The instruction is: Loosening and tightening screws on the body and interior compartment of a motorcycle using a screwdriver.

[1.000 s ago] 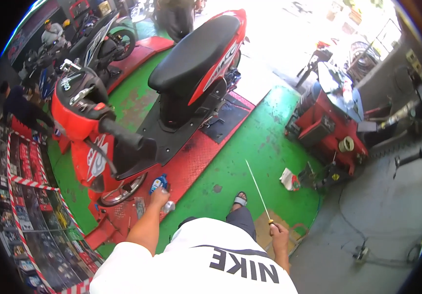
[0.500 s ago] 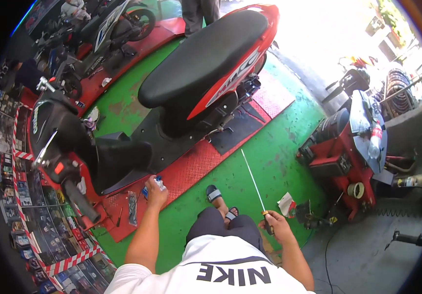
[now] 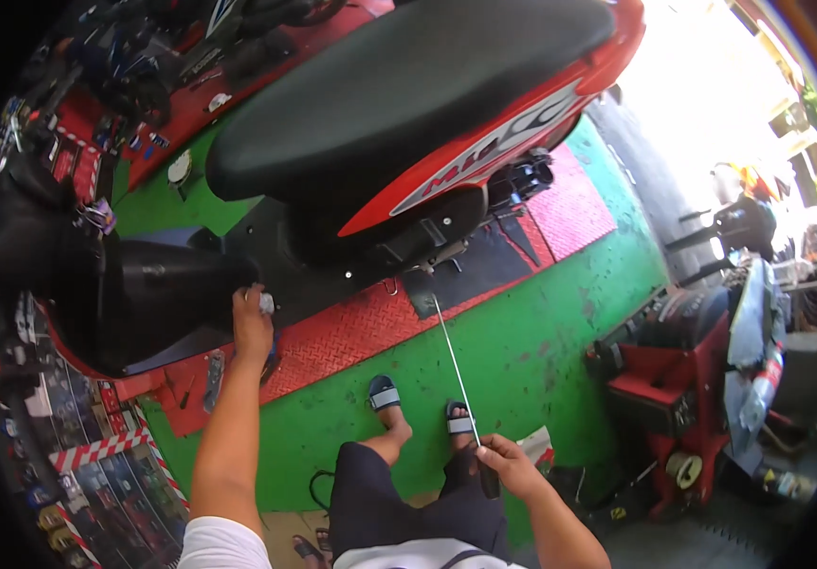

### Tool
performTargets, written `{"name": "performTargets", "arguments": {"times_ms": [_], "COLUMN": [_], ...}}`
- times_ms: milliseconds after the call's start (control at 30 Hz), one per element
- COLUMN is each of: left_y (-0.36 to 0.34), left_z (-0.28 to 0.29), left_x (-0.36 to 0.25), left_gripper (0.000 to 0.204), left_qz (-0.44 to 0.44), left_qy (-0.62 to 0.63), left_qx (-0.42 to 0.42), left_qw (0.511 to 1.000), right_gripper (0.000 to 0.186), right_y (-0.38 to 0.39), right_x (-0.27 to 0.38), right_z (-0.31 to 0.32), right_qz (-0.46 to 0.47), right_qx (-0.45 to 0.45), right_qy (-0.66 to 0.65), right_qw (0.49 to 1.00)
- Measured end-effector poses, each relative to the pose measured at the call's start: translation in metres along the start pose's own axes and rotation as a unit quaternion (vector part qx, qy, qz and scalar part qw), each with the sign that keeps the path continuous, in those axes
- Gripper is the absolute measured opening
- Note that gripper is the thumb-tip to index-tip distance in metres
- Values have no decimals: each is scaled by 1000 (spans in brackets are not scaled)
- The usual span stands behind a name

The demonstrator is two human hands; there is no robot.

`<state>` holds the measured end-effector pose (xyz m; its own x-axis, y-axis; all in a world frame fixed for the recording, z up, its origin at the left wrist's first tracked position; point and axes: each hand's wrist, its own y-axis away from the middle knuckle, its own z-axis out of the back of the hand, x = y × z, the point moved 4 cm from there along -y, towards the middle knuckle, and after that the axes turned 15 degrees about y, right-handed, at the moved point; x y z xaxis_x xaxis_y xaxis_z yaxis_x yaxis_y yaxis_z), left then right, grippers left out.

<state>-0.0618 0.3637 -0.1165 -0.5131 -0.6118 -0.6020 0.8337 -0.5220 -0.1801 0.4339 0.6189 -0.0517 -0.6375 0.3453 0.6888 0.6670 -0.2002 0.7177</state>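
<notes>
A red scooter with a long black seat (image 3: 408, 104) stands in front of me, its black floorboard (image 3: 318, 261) toward me. My left hand (image 3: 253, 327) is over the floorboard's near edge, fingers closed round a small whitish, crumpled plastic packet (image 3: 267, 303); much of it is hidden. My right hand (image 3: 503, 463) grips a long screwdriver (image 3: 456, 365) near the top of its dark handle. Its thin shaft slants up and away, and its tip appears near the scooter's lower side. I cannot tell whether it touches anything.
Beneath the scooter lies a red metal platform (image 3: 332, 346) on a green floor (image 3: 560, 332). A red machine (image 3: 664, 398) stands at the right. On the left is a display case edged with striped tape (image 3: 100, 450). Another person's sandalled foot (image 3: 309, 548) shows below.
My view has shifted closer to the scooter. My left hand has moved from above the platform to the floorboard's edge. My right hand's screwdriver now reaches toward the scooter's lower side.
</notes>
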Motion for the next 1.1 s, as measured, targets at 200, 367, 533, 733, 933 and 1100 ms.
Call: {"name": "performTargets", "arguments": {"times_ms": [200, 367, 533, 733, 933, 1100], "left_y": [-50, -67, -52, -46, -45, -47], "left_z": [-58, -115, -167, -184, -188, -189], "left_x": [35, 86, 126, 145, 144, 144], "left_gripper": [48, 47, 42, 45, 42, 42], "left_qz": [-72, -50, -19, -33, -27, -5], "left_qy": [-134, -90, -61, -65, -89, -100], "left_qx": [-88, -231, -280, -266, -277, -284], "left_qw": [984, 967, 958, 961, 956, 954], "right_gripper": [22, 23, 24, 25, 27, 30], "right_y": [-92, -177, -250, -311, -329, -334], "right_x": [-44, -64, -77, -91, -91, -88], "right_z": [49, 72, 82, 82, 73, 65], "right_qz": [70, 98, 169, 258, 277, 290], "right_qx": [55, 77, 110, 157, 203, 233], "right_qy": [59, 92, 112, 60, 11, -10], "right_qw": [994, 988, 973, 951, 939, 928]}}
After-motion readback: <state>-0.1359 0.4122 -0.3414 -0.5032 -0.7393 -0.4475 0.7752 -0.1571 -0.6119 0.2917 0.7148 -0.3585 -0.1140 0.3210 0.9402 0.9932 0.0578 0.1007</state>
